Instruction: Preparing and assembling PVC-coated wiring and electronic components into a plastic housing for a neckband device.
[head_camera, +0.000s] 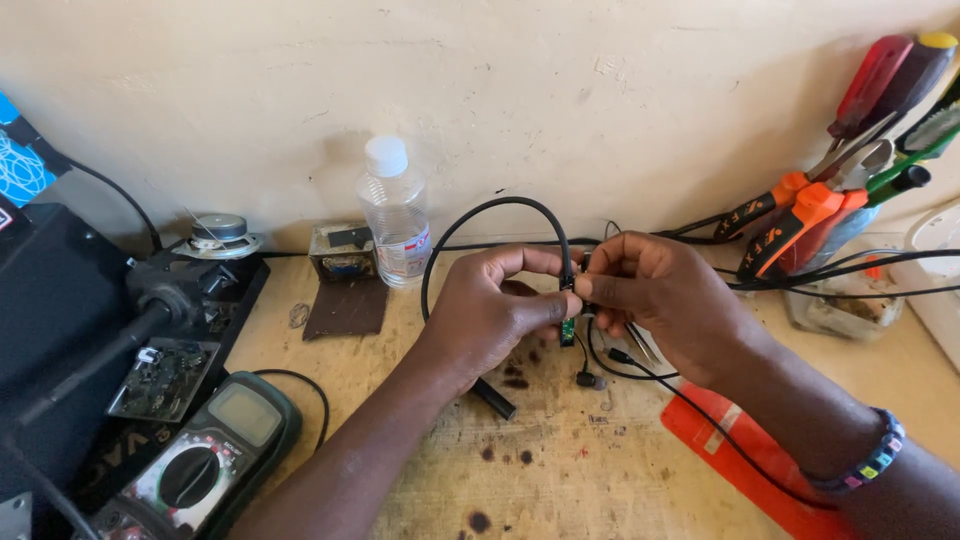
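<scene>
1. Black cable (470, 215) loops up off the wooden bench (560, 470), arcs over my left hand (490, 310) and comes back down into my pinch, right in the middle between both hands.
2. Left hand: thumb and forefinger are closed tight on the cable's end, where a tiny green circuit board (567, 331) hangs just below my fingertips. The other fingers are curled in loose.
3. Right hand (655, 300): fingertips are pinched shut too, meeting the left ones at the same spot. What exactly they grip I can't tell, since my own fingers cover it. Could be the cable end or something thin against it.
4. The bit that matters: the little board's long axis runs straight up and down, and it sits directly under where the two sets of fingertips touch. Neither hand is really nearer, both are on it, left from the left side, right from the right.
5. Thin black wires (640, 372) trail down from under my right palm and across an orange strip (745, 455) lying on the bench.
6. Round about: a water bottle (394, 215) stands by the wall behind my left hand, a multimeter (205, 455) lies at lower left, and a tub of screwdrivers and pliers (830, 200) leans on the wall at right.
</scene>
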